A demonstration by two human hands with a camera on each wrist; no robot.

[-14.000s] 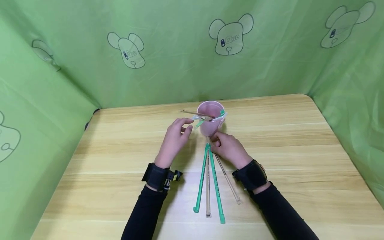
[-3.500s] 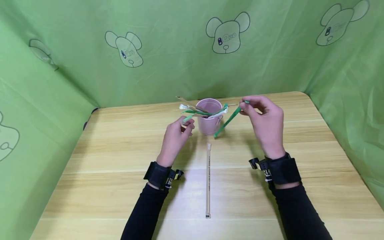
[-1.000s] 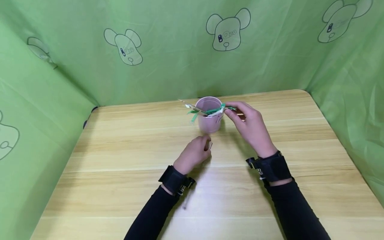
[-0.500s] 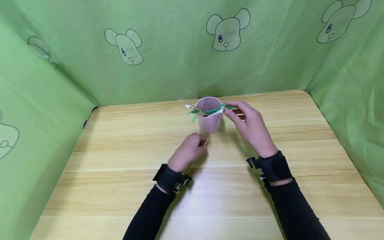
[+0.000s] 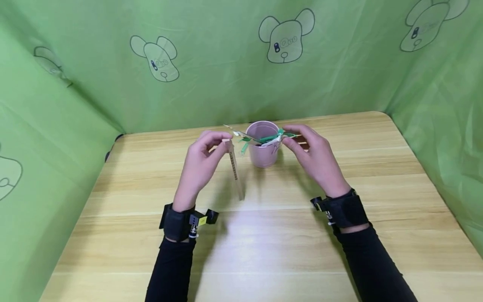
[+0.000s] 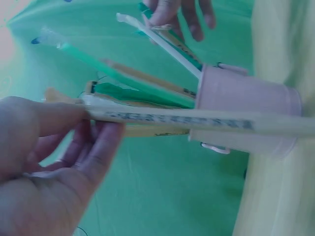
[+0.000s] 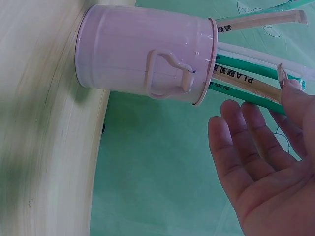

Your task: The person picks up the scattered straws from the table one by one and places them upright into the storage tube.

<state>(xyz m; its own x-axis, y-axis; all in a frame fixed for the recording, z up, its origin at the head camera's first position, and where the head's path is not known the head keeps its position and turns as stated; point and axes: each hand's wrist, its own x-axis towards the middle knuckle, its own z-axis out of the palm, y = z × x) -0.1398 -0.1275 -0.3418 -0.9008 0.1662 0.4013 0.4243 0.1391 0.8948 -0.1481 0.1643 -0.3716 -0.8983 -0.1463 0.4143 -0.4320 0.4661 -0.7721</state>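
A pink bucket [image 5: 263, 157] with small side handles stands upright near the table's back edge. Several wrapped drinking straws, green, brown and white, lean out over its rim on both sides. My left hand [image 5: 200, 163] pinches the top end of a brown paper-wrapped straw [image 5: 235, 170] between thumb and fingers, left of the bucket; the straw slants down and crosses in front of the bucket in the left wrist view. At the bucket's right rim my right hand [image 5: 315, 157] pinches the ends of a brown straw [image 7: 251, 84] and green straw, its other fingers spread below.
The wood-grain table [image 5: 320, 251] stretches around the bucket to the front and sides. Green fabric [image 5: 219, 84] with bear-head drawings hangs behind and on both sides. Each wrist wears a black strap with a camera.
The straws once lying before the bucket have left the tabletop. My left hand picked up the last brown one and raised it left of the bucket; my right hand stays at the rim.
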